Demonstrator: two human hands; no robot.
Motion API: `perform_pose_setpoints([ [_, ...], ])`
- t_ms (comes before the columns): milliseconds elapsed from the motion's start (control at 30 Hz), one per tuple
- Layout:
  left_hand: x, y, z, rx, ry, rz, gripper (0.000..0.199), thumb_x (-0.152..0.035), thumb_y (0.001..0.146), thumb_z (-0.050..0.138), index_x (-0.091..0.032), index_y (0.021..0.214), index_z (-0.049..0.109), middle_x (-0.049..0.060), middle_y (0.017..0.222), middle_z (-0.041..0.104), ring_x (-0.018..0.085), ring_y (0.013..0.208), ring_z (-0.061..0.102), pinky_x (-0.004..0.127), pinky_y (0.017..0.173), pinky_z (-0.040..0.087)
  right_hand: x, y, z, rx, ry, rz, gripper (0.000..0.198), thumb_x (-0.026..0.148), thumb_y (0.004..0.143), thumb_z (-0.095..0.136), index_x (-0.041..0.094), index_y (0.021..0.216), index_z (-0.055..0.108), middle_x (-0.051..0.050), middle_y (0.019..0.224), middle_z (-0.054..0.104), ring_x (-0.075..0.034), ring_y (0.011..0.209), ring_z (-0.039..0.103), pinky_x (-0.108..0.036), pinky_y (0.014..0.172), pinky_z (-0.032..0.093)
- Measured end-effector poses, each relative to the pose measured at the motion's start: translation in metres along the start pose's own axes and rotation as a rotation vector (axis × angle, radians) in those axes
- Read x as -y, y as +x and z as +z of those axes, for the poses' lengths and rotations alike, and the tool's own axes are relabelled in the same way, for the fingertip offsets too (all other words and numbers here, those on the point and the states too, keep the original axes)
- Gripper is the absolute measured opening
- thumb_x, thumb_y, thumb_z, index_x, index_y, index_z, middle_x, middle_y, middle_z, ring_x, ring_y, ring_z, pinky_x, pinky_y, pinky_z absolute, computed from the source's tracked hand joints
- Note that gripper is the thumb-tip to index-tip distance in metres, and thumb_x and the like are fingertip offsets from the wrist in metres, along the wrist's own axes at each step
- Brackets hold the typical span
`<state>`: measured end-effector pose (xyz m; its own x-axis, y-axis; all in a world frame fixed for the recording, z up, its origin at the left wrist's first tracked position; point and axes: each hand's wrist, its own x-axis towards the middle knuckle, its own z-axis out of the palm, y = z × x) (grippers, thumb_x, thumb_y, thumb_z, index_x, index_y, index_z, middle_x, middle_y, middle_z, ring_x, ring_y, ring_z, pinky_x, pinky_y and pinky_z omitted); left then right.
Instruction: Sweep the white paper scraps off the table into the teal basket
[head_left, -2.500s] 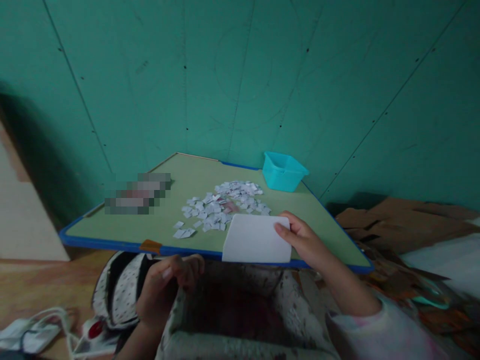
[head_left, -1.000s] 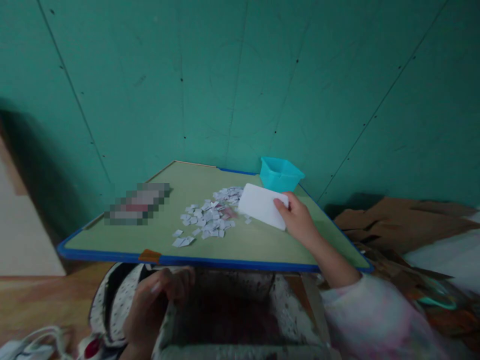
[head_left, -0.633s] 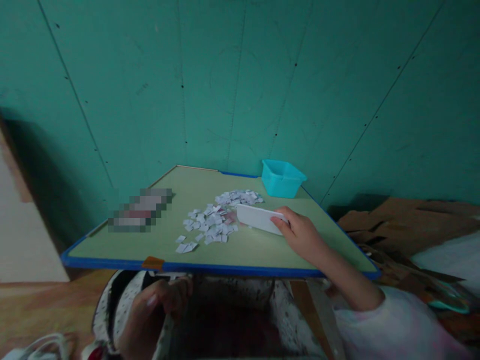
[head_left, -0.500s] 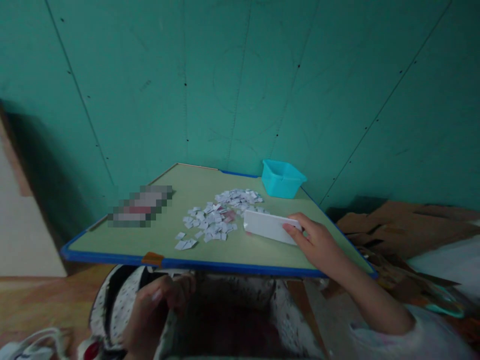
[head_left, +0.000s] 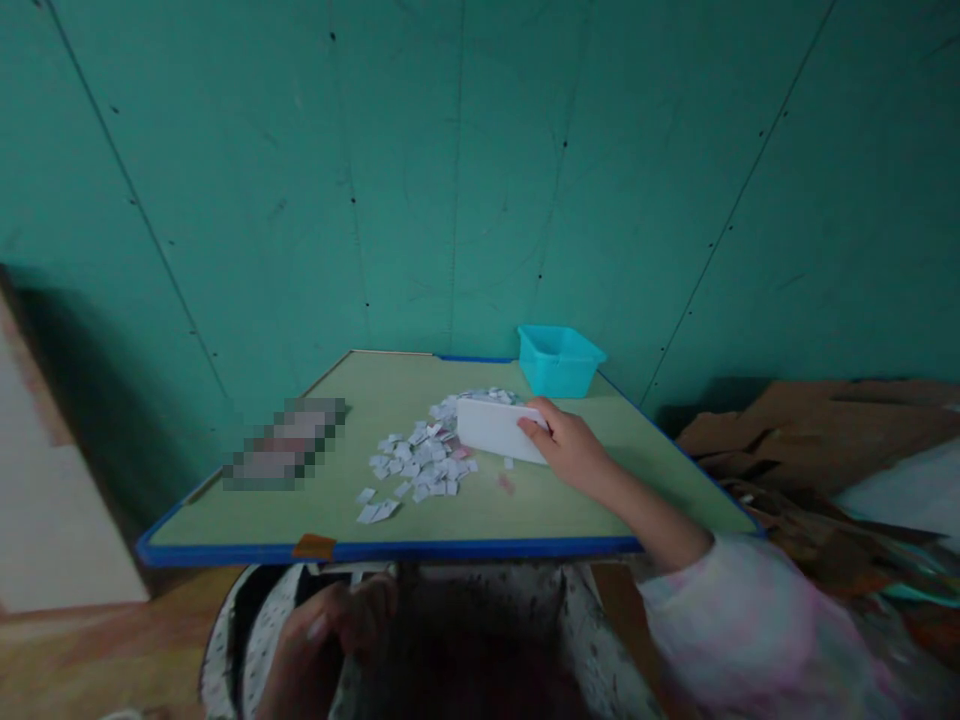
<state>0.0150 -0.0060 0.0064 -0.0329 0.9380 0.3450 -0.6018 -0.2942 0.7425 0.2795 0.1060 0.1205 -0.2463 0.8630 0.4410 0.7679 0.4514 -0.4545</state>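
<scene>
My right hand is closed round the right end of a flat white rectangular board, tilted up on its long edge above the table. The board stands against small white paper pieces, hiding part of the heap behind it. A few pieces lie apart near the front. Below the table's front edge, my left hand has its fingers curled by the upper left rim of a dark-speckled container. What those fingers grip is hidden.
A turquoise plastic basket stands at the table's back right corner, before a green wall. A blurred-out flat object lies on the left. Orange tape marks the blue front edge. Cardboard is piled at right.
My right hand has pushed the white board forward and left, up to the paper heap. The view has tilted slightly upward. My left hand stays below the table edge.
</scene>
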Motion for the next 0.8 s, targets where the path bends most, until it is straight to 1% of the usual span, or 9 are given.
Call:
perform_pose_setpoints([
  [167,0.003,0.002,0.014,-0.01,-0.073,0.042,0.031,-0.039,0.078,0.067,-0.019,0.055,0.067,0.005,0.045,0.059,0.018,0.047,0.051,0.03,0.05,0.041,0.002,-0.035,-0.035,0.035,-0.033,0.085,0.019,0.037,0.089,0.044,0.021,0.085,0.053,0.003,0.058,0.052,-0.014,0.052,0.048,-0.024,0.051,0.029],
  [267,0.001,0.003,0.015,0.105,-0.002,0.024,0.03,-0.04,0.079,0.067,-0.019,0.058,0.069,0.006,0.046,0.061,0.02,0.049,0.053,0.033,0.055,0.042,0.005,-0.047,-0.05,0.021,-0.053,0.113,0.021,0.04,0.089,0.045,0.021,0.083,0.053,0.003,0.058,0.05,-0.014,0.053,0.047,-0.025,0.05,0.03],
  [333,0.0,0.002,0.013,0.12,0.003,0.032,0.031,-0.04,0.08,0.065,-0.019,0.058,0.069,0.006,0.045,0.06,0.02,0.048,0.051,0.036,0.058,0.043,0.005,-0.047,-0.052,-0.019,-0.044,0.125,0.023,0.041,0.089,0.045,0.02,0.085,0.054,0.002,0.059,0.052,-0.014,0.054,0.048,-0.025,0.05,0.031],
  [400,0.0,0.002,0.008,0.099,-0.004,0.043,0.032,-0.04,0.082,0.062,-0.019,0.058,0.067,0.006,0.045,0.059,0.02,0.047,0.05,0.037,0.059,0.044,0.001,-0.045,-0.049,-0.055,-0.015,0.122,0.023,0.041,0.088,0.045,0.02,0.087,0.055,0.002,0.061,0.053,-0.014,0.055,0.049,-0.025,0.051,0.033],
  [533,-0.001,0.005,-0.008,0.226,0.073,0.058,0.029,-0.039,0.082,0.062,-0.018,0.062,0.067,0.008,0.049,0.063,0.023,0.049,0.056,0.038,0.058,0.044,-0.014,-0.041,-0.039,-0.118,0.043,0.107,0.022,0.04,0.087,0.049,0.02,0.087,0.057,0.002,0.063,0.055,-0.014,0.058,0.05,-0.024,0.052,0.036],
  [600,-0.001,0.007,-0.013,0.207,0.089,0.058,0.03,-0.039,0.083,0.06,-0.018,0.063,0.067,0.008,0.05,0.063,0.023,0.05,0.056,0.037,0.057,0.043,-0.02,-0.045,-0.038,-0.143,0.085,0.128,0.023,0.041,0.087,0.049,0.02,0.087,0.057,0.002,0.065,0.056,-0.014,0.058,0.05,-0.024,0.052,0.037],
  [667,-0.001,0.006,-0.01,0.198,0.102,0.027,0.031,-0.039,0.085,0.059,-0.018,0.063,0.068,0.008,0.051,0.063,0.023,0.052,0.056,0.037,0.056,0.042,-0.021,-0.052,-0.04,-0.132,0.122,0.145,0.025,0.043,0.088,0.049,0.02,0.087,0.057,0.002,0.065,0.056,-0.014,0.058,0.051,-0.024,0.052,0.039],
  [733,0.0,0.005,-0.001,0.189,0.075,0.031,0.031,-0.039,0.085,0.059,-0.019,0.062,0.068,0.008,0.05,0.062,0.023,0.051,0.055,0.035,0.053,0.041,-0.015,-0.059,-0.043,-0.1,0.124,0.13,0.025,0.043,0.089,0.048,0.02,0.087,0.057,0.001,0.066,0.057,-0.014,0.058,0.052,-0.024,0.051,0.039],
  [800,0.002,0.003,0.01,0.125,0.009,0.064,0.032,-0.039,0.083,0.061,-0.019,0.06,0.068,0.007,0.047,0.059,0.021,0.049,0.052,0.034,0.052,0.04,-0.003,-0.062,-0.044,-0.047,0.077,0.085,0.023,0.041,0.089,0.048,0.02,0.088,0.058,0.0,0.067,0.059,-0.014,0.059,0.054,-0.024,0.052,0.04],
])
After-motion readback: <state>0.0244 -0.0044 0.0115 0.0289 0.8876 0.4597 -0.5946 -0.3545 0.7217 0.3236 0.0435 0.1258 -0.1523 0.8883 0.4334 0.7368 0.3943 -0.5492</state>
